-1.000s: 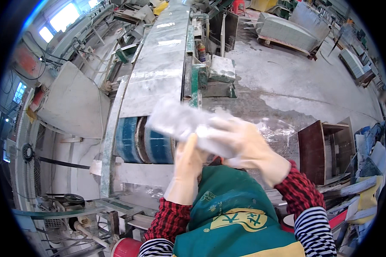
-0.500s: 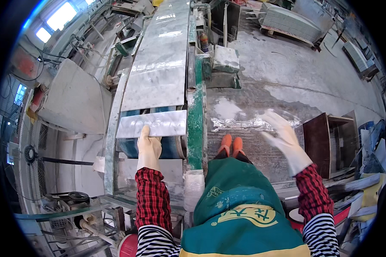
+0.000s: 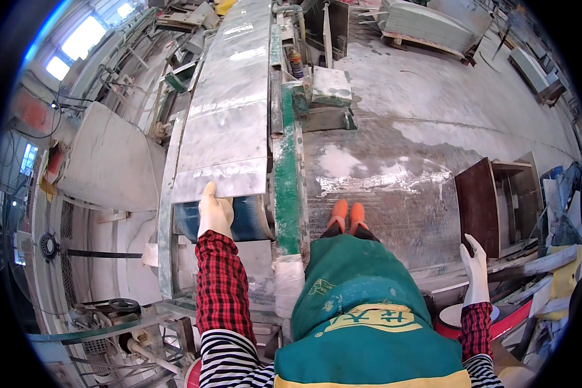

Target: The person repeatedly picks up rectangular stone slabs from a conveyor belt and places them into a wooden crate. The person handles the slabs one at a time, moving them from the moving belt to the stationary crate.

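My left hand (image 3: 215, 211), in a pale glove, grips the near edge of a polished grey-white stone strip (image 3: 239, 180), thumb on top and fingers underneath. The strip lies level at the near end of a row of similar stone slabs (image 3: 229, 123) on a conveyor, its far edge up against the nearest slab. Below it shows the blue conveyor belt (image 3: 242, 218) curving over the roller. My right hand (image 3: 475, 268), gloved too, is off to the right beside a brown wooden cabinet (image 3: 480, 207); its fingers are apart with nothing between them.
A green frame rail (image 3: 287, 194) runs along the conveyor's right side, with a bottle (image 3: 295, 63) and a whitish block (image 3: 332, 84) by it. Stacked slabs (image 3: 427, 29) stand far right. A round white-topped red thing (image 3: 456, 317) sits below my right hand.
My left hand has pushed the stone strip forward, closing the gap to the slabs. My right hand has swung back, down and to the right.
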A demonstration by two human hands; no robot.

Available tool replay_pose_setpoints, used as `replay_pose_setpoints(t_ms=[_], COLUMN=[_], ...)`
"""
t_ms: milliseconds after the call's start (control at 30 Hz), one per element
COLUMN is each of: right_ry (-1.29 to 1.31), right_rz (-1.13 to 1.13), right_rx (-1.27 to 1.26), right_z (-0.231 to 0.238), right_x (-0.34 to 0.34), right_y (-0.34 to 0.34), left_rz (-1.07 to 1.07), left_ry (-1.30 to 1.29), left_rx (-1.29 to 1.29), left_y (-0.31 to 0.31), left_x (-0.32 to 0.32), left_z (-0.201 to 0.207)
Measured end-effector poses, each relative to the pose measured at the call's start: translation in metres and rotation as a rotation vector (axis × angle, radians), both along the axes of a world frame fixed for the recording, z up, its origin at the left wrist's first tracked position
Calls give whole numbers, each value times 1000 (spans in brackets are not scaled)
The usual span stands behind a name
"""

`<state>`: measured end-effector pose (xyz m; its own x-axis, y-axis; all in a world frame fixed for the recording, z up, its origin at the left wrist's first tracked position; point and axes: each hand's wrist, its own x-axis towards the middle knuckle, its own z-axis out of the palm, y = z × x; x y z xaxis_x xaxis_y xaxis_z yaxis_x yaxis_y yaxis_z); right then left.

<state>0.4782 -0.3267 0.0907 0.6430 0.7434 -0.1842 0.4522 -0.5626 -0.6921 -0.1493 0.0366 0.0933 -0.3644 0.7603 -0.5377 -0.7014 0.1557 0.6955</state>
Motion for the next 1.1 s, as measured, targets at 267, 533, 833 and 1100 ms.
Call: replay_pose_setpoints(t_ms=[267, 533, 833, 1100], right_ry=[29, 104, -84, -996], right_rz=[56, 146, 21, -401], right_rx=[-17, -35, 20, -148], right_z=[-13, -29, -30, 58], right_x=[4, 0, 48, 106], right_y=[5, 8, -49, -170], left_rz=[-352, -638, -106, -594], left_ry=[248, 457, -231, 742], left_rx=[-24, -56, 125, 349], left_y=[-11, -4, -27, -75], left_x=[-11, -56, 3, 84], left_z=[28, 8, -8, 5])
